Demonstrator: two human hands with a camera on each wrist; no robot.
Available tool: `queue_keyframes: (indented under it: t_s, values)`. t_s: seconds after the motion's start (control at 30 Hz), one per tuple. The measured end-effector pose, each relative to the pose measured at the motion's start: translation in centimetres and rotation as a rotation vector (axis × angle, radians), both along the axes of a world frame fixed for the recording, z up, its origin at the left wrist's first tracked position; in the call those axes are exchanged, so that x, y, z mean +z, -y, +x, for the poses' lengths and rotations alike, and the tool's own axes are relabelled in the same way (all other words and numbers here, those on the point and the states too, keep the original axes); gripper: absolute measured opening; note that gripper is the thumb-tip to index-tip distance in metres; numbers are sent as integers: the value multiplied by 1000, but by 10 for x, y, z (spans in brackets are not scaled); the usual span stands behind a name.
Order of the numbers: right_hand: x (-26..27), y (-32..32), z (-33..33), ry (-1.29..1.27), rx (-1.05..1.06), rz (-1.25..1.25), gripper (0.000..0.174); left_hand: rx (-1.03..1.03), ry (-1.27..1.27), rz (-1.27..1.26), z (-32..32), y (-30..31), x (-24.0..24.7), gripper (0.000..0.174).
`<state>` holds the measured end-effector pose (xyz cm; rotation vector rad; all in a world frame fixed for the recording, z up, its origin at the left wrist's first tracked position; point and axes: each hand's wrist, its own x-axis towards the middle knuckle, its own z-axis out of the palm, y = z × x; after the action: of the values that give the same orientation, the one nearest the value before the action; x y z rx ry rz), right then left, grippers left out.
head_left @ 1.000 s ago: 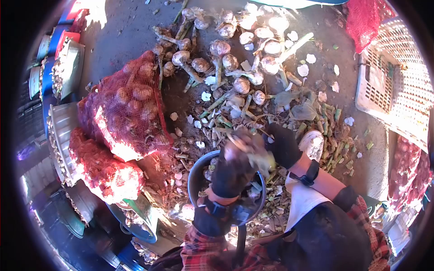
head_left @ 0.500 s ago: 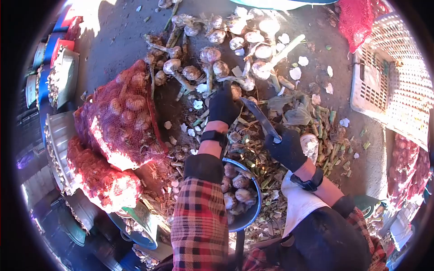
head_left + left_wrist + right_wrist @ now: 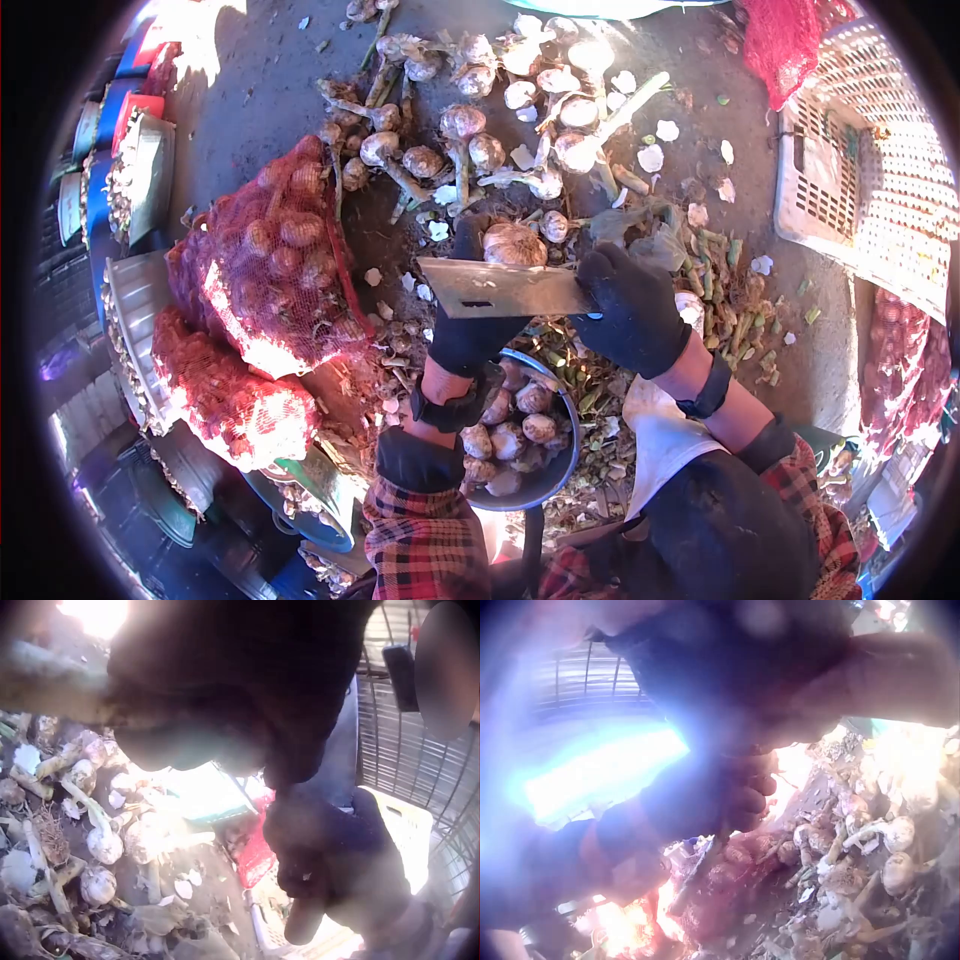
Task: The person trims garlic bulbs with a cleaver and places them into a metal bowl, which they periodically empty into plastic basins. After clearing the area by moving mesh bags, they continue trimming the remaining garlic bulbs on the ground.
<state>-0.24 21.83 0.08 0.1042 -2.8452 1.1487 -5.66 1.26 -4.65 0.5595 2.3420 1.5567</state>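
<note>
Both hands wear dark gloves. The left hand [image 3: 468, 325] grips a garlic bulb [image 3: 514, 244] with a thick stalk [image 3: 52, 686], which sticks out to the left in the left wrist view. The right hand [image 3: 632, 312] holds a wide-bladed knife [image 3: 505, 290] by its brown handle [image 3: 304, 921]. The blade lies level across the front of the left hand, just below the bulb in the head view, and hides part of that hand. Glare whitens the blade in the right wrist view. Below the hands stands a bucket [image 3: 574, 455] with several trimmed garlic bulbs [image 3: 508, 440] inside.
Garlic with stalks [image 3: 462, 122] lies spread on the ground ahead. Cut stalks and peelings [image 3: 735, 335] surround the bucket. Red mesh sacks [image 3: 265, 250] of bulbs stand at the left, and a white plastic crate [image 3: 800, 225] at the right.
The left hand swung from over the bucket out to the garlic on the ground, then came back with a bulb. The knife blade turned from slanting to level, and the right hand moved slightly up.
</note>
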Motion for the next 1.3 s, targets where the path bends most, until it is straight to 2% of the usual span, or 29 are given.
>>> queue_keyframes:
  t_s: [0.03, 0.07, 0.17, 0.2, 0.3, 0.33, 0.43, 0.5, 0.53, 0.57, 0.63, 0.7, 0.77, 0.83, 0.87, 0.9, 0.97, 1.03, 1.1, 1.13, 1.2, 1.23, 1.3]
  values:
    - [0, -1, 0, 1, 28, 30, 32, -1, 3, 3, 5, 0, 0, 83]
    - [0, -3, 1, 1, 56, 60, 34, 81, 167, 205, 10, -2, 1, 79]
    - [-14, -3, 6, -41, 44, 96, 34, 42, 341, 296, 13, 6, -2, 51]
    - [-17, -4, 7, -41, 43, 96, 34, -48, 166, 140, 13, 3, 2, 39]
    - [-23, -6, 7, -85, 67, 44, 33, -12, 326, 88, 19, 0, 28, 24]
    - [-25, -7, 8, -90, 78, 9, 31, -189, 0, -25, 15, -1, 34, 30]
    - [-46, -9, 9, -92, 74, 10, 28, -90, 256, -111, 17, -14, 61, 53]
    - [-67, -22, 12, -78, 49, 45, 26, -16, 626, 270, 25, -14, 74, 50]
    - [-75, -32, 15, -38, -78, 45, 23, -254, 371, 122, 16, -13, 85, 69]
    - [-85, -37, 14, -4, -163, 40, 21, -223, 370, 116, 15, -10, 87, 69]
    - [-58, -28, 3, -21, -235, 54, 17, -55, 332, 125, 2, -11, 89, 78]
    - [-38, -17, -2, -43, -252, -126, 13, 30, -1, 17, -11, -1, 86, 55]
    - [-30, -7, 1, -46, -265, -153, 11, 308, 93, 188, -14, 9, 79, 57]
    - [-23, 8, 2, 62, -340, -290, 12, 515, 306, 498, -9, 15, 77, 56]
    - [-20, 14, 3, 75, -324, -379, 12, 547, 331, 667, -4, 18, 65, 47]
    - [-19, 21, 3, 72, -328, -378, 12, 542, 332, 668, 1, 15, 61, 47]
    - [-18, 31, 3, 52, -309, -513, 10, 629, 536, 955, 16, 0, 53, 38]
    - [-14, 33, 1, 64, -292, -526, 9, 700, 620, 1044, 28, -22, 58, 33]
    - [-17, 35, 0, -3, -365, -556, 8, 617, 695, 1286, 42, -33, 43, 33]
    - [-24, 34, 3, -1, -366, -555, 8, 618, 697, 1285, 47, -38, 46, 33]
    - [-51, 27, 14, 78, -269, -306, 8, 469, 804, 1442, 53, -44, 58, 33]
    - [-66, 22, 20, 74, -272, -308, 8, 465, 804, 1440, 55, -41, 64, 33]
    - [-89, 15, 38, 127, -200, -277, 11, 488, 981, 1085, 64, -29, 73, 28]
